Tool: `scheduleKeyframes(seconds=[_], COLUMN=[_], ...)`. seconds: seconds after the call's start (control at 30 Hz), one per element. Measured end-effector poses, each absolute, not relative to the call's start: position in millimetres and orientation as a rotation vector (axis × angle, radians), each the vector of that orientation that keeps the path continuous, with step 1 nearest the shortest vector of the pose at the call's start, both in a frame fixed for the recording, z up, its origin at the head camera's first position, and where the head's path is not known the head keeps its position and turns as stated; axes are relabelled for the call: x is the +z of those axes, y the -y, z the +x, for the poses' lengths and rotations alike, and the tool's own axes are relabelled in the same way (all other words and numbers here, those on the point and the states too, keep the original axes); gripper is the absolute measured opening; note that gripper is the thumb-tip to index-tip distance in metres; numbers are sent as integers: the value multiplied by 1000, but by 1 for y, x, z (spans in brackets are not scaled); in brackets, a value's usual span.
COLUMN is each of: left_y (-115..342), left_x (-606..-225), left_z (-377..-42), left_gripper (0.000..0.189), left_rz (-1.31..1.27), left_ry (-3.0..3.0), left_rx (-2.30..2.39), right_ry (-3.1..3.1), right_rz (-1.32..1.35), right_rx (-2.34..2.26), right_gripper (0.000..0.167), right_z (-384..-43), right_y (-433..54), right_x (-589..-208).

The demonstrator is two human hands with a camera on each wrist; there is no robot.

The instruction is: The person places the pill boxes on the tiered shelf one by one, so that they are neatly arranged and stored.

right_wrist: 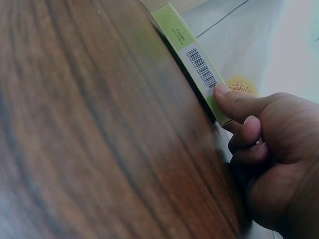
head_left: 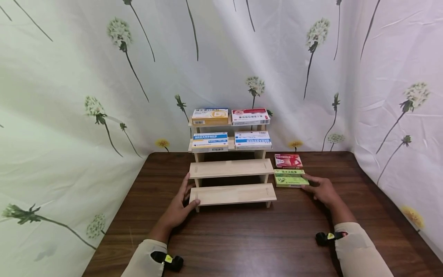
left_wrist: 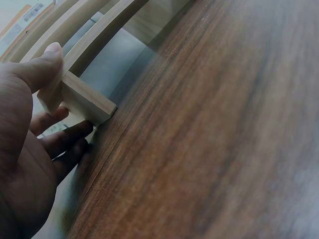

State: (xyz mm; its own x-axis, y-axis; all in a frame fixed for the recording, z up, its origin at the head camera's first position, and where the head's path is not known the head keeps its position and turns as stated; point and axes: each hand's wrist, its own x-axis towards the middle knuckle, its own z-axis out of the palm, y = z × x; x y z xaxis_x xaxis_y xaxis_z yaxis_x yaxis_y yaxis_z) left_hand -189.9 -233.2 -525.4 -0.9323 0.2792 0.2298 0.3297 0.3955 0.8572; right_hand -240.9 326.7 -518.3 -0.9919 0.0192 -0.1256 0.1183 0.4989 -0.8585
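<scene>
Beside the right end of a stepped wooden rack (head_left: 235, 195), a green box (head_left: 288, 181) lies on a brown wood-grain table (head_left: 249, 240). Right hand (head_left: 325, 190) pinches the box's right end: thumb on the near side, index finger at the top (partly hidden in the right wrist view), other fingers curled in. Barcode (right_wrist: 201, 67) on that near side, close to the thumb. Red box (head_left: 288, 161) just behind the green one, also on the table.

Left hand (head_left: 177, 211) grips the rack's left end, thumb on the lowest step, fingers parted and reaching round the side; lower fingertips near the foot of the support.

Rack has four steps. Top: orange-and-white box (head_left: 210, 116) on the left, red-and-white box (head_left: 250, 116) on the right. Second step down: blue-and-yellow box (head_left: 210, 142) left, blue-and-white box (head_left: 253, 140) right, a narrow gap between.

Dandelion-printed cloth (head_left: 214, 65) hangs behind. Pale sleeves (head_left: 360, 246) on both arms, a small black device (head_left: 323, 239) at each wrist.
</scene>
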Motion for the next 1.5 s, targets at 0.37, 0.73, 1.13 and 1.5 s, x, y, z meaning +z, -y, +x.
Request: scheduleKeyframes(seconds=[0.37, 0.73, 1.13, 1.5], left_y=[234, 235, 234, 235], left_x=[-527, -527, -525, -526], left_z=[-191, -190, -191, -190], left_gripper=[102, 101, 102, 101], left_rz=[-571, -559, -547, -570], left_ry=[2580, 2580, 2604, 2583], left_rx=[-1605, -1591, -1581, -1582], right_ry=[-2632, -2648, -2661, -2623], right_rz=[138, 78, 150, 238], right_rx=[-1543, -1588, -1617, -1657], right_gripper=[56, 53, 50, 51], right_z=[-240, -238, -234, -233], right_y=[-328, -327, -327, -326], right_x=[-520, -521, -518, -508])
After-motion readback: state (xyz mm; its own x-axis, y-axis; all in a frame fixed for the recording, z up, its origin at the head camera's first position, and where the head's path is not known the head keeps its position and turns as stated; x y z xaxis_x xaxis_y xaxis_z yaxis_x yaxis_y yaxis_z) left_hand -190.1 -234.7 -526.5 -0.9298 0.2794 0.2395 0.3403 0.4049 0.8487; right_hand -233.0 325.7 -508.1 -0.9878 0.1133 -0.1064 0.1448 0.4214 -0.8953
